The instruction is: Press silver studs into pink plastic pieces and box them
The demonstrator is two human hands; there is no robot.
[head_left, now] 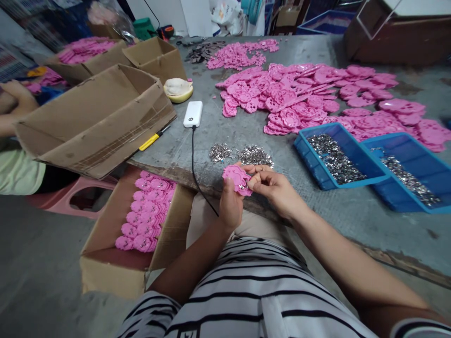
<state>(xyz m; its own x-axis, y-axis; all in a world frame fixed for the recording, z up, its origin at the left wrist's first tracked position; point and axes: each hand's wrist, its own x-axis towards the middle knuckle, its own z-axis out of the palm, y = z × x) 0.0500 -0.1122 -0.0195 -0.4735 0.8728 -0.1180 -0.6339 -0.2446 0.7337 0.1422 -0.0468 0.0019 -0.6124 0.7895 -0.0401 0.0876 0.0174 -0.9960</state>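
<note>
My left hand [229, 206] grips a pink flower-shaped plastic piece [237, 179] at the table's near edge. My right hand [273, 187] pinches at the right side of that piece, fingers pressed together on its face. Whether they hold one of the small metal parts is too small to tell. Two small heaps of silvery metal parts [241, 154] lie on the table just beyond my hands. A big spread of pink pieces [303, 96] covers the far middle and right of the table.
Two blue trays [303, 143] of metal parts stand at the right. A cardboard box [105, 272] with stacked pink pieces sits on the floor at my left. A white power bank [193, 114] with a black cable, a yellow cutter [150, 141], larger boxes and another person's arm [14, 101] are at the left.
</note>
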